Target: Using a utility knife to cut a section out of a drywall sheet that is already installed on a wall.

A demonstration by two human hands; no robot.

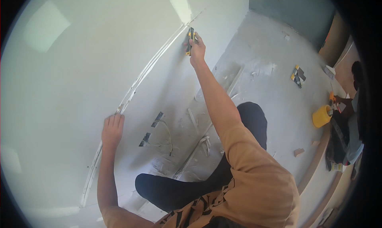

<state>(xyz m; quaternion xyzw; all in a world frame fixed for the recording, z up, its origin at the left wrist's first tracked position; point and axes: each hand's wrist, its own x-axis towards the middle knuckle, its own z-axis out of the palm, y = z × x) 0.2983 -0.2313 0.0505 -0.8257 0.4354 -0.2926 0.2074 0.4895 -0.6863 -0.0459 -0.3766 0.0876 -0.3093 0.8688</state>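
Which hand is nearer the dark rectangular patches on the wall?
Left. The left hand is just left of the patches; the right hand is farther, up and to the right.

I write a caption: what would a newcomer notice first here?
First, the long white band slanting across the pale wall. The right hand holds a yellow-and-black tool near the band's upper end; the left hand covers part lower down. A yellow container stands out at right.

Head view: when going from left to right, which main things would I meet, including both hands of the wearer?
Left hand → dark rectangular patches → right hand gripping a yellow-and-black tool → yellow-and-grey item on the floor → yellow container.
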